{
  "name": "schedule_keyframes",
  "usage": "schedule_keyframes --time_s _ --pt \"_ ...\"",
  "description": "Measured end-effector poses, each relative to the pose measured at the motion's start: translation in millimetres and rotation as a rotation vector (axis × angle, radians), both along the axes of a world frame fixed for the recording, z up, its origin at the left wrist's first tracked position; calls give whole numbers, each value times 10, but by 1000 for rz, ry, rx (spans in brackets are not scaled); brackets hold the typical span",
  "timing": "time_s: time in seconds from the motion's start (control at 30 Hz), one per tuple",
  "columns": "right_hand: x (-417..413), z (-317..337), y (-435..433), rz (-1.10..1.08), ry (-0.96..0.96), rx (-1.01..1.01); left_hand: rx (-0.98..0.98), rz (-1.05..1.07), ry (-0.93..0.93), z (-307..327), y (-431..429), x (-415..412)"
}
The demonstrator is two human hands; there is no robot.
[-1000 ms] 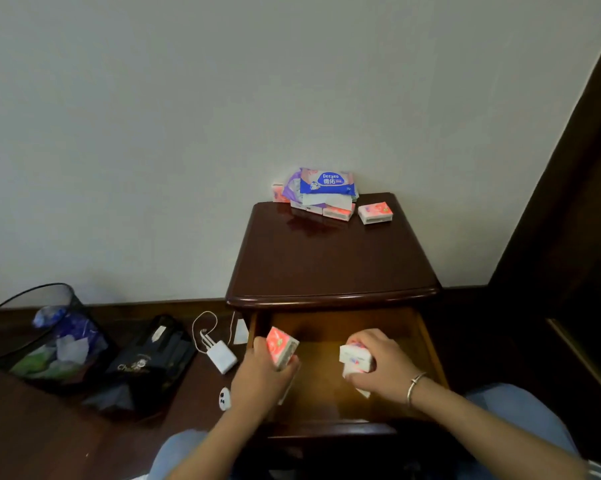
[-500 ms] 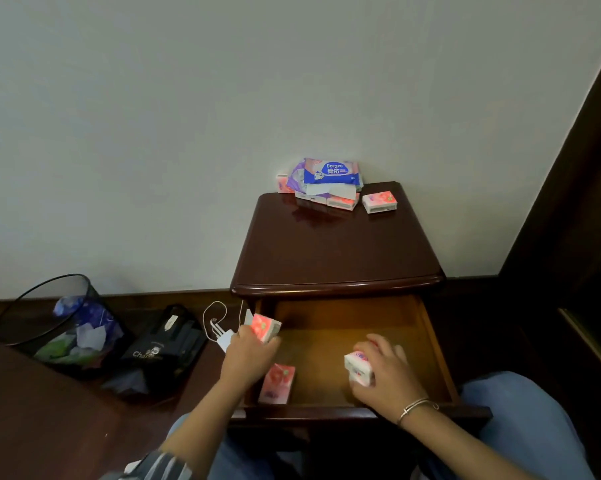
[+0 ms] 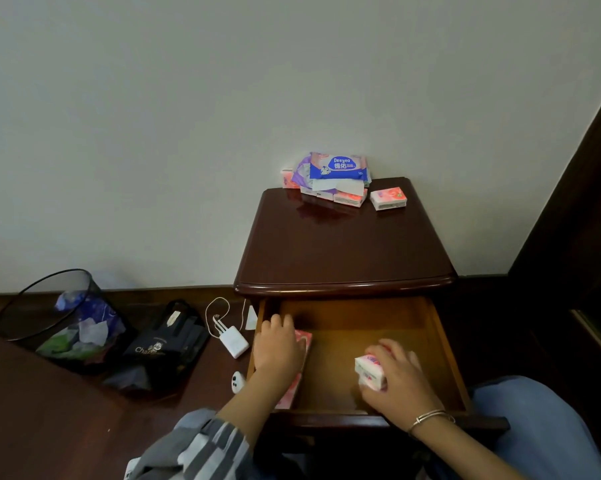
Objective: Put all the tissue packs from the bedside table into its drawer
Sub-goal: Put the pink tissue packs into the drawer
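Two soft pink-white packs [image 3: 370, 372] within curled right fingers [image 3: 394, 351]; left fingers [image 3: 276, 323] over another pack [image 3: 304, 337], grip unclear.

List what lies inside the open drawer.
In the drawer: pink packs at left, mostly covered by the left hand; white-pink packs gripped by the right hand. Exact count hidden.

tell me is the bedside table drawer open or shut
Open: the drawer is pulled out below the table top, its wooden floor showing, with the left hand and right hand reaching inside.
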State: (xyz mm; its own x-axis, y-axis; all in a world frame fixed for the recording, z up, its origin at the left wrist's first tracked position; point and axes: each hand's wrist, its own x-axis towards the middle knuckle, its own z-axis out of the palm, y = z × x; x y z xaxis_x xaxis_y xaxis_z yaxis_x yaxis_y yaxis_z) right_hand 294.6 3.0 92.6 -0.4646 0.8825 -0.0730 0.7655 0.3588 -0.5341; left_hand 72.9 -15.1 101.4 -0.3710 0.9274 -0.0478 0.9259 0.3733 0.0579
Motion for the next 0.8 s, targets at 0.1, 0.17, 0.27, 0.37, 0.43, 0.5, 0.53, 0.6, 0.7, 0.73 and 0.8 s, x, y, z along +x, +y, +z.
schedule_keyframes --time_s 0.1,0.17,0.27,0.37,0.43,0.5,0.53,0.6,0.7,0.73,0.8 --pt "-7 -16 9 6 -4 4 -93 -393 8 -144 -163 -162" --pt "-8 -36 18 10 -10 8 -238 -510 71 -204 -270 -258" --pt "-3 -86 26 -3 1 18 -297 -483 223 -230 -324 -326" --pt "1 -121 33 -9 1 35 -286 -440 349 -202 -318 -333" --pt "4 -130 42 -10 7 39 -280 -436 346 -205 -341 -340" --pt "7 -144 46 -8 5 48 -243 -413 257 -218 -396 -372" --pt "10 -151 52 -4 4 50 -192 -379 184 -230 -420 -406" --pt "14 -172 61 9 14 47 -55 -249 13 -247 -471 -498" --pt "15 -155 87 7 113 7 156 23 -268 -269 -527 -615" --pt "-2 -124 108 6 173 -17 188 90 -394 -273 -543 -633" --pt "-109 -30 161 55 264 -39 169 132 -610 -284 -570 -630"
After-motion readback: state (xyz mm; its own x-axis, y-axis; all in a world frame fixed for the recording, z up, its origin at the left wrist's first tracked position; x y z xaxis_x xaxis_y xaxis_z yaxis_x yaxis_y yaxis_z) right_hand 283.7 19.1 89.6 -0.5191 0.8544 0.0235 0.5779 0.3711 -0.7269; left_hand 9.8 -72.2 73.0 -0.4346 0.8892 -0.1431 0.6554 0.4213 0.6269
